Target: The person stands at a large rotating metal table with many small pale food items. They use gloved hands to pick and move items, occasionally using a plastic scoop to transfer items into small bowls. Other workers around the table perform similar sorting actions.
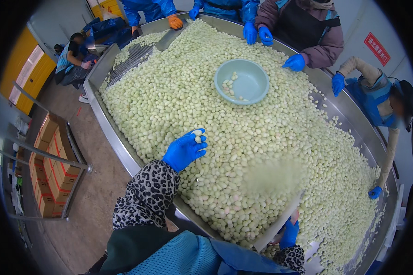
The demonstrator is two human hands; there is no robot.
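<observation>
A deep layer of pale green oval pieces point(234, 137), possibly grapes or similar small fruit, covers the large steel sorting table before me. My left hand point(184, 150), in a blue glove, is palm up with fingers curled, holding a couple of pale pieces point(197, 137) at the fingertips. At the near edge, my right hand point(289, 234), also blue-gloved, grips a pale flat-edged scoop point(278, 221); its handle is partly hidden by the hand. Just beyond the scoop's edge, a blurred mass of pieces point(275, 175) appears in motion.
A pale blue-green basin point(253, 81) with some pieces rests on the heap. Gloved co-workers' hands point(250, 33) line the table's far side. The steel table rim point(124, 154) runs along my left. Strapped cartons point(56, 165) stand on a metal cart at left.
</observation>
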